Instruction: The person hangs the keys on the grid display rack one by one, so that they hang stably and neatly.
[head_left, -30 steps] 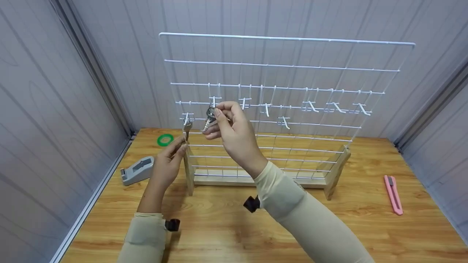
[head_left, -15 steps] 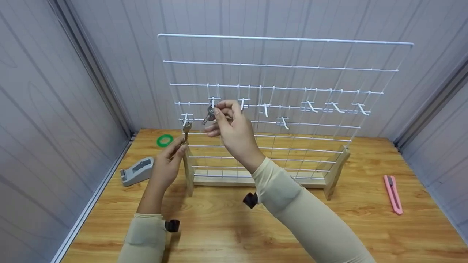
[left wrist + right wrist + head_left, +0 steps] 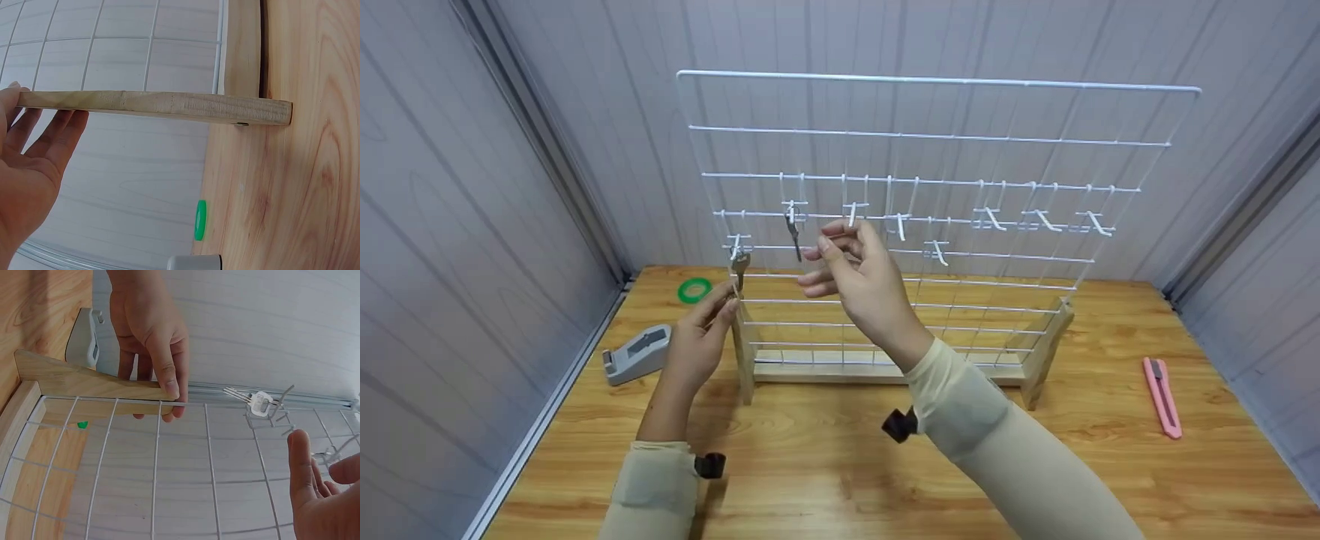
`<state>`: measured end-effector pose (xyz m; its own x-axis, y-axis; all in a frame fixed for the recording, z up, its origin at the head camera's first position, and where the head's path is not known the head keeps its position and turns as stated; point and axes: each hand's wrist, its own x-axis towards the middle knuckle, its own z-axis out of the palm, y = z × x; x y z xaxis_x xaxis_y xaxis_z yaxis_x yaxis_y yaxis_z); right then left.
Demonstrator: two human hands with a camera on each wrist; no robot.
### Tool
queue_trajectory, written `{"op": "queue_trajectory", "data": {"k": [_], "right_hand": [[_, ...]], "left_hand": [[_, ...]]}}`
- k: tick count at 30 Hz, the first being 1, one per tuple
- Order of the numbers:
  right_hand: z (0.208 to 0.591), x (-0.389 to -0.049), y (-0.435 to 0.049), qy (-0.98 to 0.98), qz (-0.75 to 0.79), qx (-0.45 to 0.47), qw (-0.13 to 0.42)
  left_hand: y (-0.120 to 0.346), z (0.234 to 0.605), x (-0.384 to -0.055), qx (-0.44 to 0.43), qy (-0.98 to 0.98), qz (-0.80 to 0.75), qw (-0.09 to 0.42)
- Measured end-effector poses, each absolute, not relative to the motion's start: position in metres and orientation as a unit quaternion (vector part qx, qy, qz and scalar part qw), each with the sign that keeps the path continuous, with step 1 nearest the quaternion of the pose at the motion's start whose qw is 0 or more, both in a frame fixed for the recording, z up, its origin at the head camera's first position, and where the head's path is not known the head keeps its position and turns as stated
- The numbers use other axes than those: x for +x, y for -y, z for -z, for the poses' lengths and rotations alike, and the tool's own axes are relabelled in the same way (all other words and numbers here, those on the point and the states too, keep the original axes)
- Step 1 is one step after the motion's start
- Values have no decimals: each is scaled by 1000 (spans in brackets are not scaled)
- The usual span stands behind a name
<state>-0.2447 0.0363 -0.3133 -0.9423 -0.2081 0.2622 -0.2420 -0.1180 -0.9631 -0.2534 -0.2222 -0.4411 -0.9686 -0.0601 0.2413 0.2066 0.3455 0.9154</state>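
Note:
A white wire grid rack (image 3: 937, 79) stands upright on wooden legs, with several small white hooks on it. My left hand (image 3: 694, 349) grips the upper end of the left wooden leg (image 3: 157, 106), thumb on one side and fingers on the other, as the right wrist view also shows. Keys (image 3: 260, 404) hang from the lower left hook, just above that hand. From another hook, up and to the right, hangs a second set of keys (image 3: 793, 234). My right hand (image 3: 870, 277) is just right of this set, fingers loosely extended and holding nothing.
Left of the rack, a grey tape dispenser (image 3: 637, 356) and a green tape roll (image 3: 694, 290) lie on the wooden table (image 3: 810, 465). A pink utility knife (image 3: 1162, 397) lies at the right. Corrugated panels (image 3: 960, 37) enclose the back and sides.
My right hand has let go of the second set of keys, which now hangs on its hook, and has drawn back to the right and down. My left hand stays on the leg.

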Motion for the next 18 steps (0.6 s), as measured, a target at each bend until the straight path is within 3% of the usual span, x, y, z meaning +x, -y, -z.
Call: {"op": "queue_trajectory", "data": {"k": [12, 18], "right_hand": [[327, -219, -112, 700, -694, 158, -51], [354, -209, -153, 767, -609, 163, -116]], "left_hand": [[222, 440, -252, -36, 813, 570, 114], [223, 439, -252, -41, 814, 568, 114]]}}
